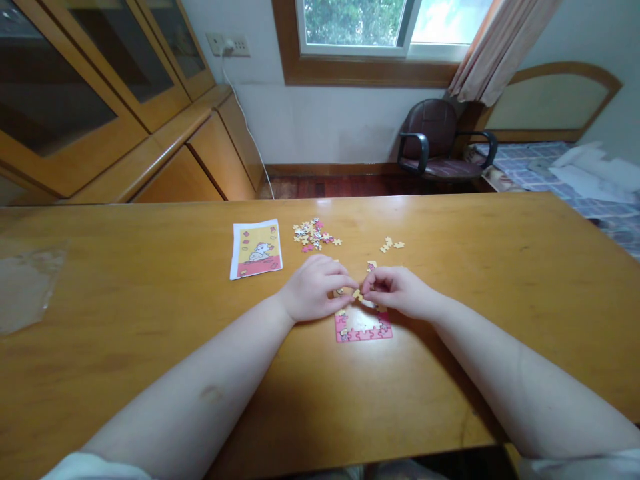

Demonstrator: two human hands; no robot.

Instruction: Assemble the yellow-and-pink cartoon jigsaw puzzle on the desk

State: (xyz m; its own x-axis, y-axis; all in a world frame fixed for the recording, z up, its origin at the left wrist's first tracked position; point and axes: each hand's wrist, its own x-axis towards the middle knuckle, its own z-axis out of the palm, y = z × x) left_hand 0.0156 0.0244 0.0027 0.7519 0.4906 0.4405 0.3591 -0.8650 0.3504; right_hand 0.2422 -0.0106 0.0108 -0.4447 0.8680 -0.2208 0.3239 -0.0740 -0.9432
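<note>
A yellow puzzle piece (357,295) is pinched between my two hands, above the partly joined puzzle frame (364,335). My left hand (319,288) has its thumb and fingertips at the piece's left side. From the right, my right hand (400,291) grips the same piece with thumb and forefinger. Pink edge pieces form the frame's bottom and lower sides, and bare table shows inside it. Both hands cover part of the frame's upper portion. Another patterned piece (371,265) shows just beyond my right fingers.
A heap of loose puzzle pieces (313,233) lies beyond my left hand. Several yellow pieces (391,245) sit farther right. The picture sheet (257,250) rests left of the heap. A clear plastic bag (30,287) lies at the table's far left. An armchair (437,140) stands behind the table.
</note>
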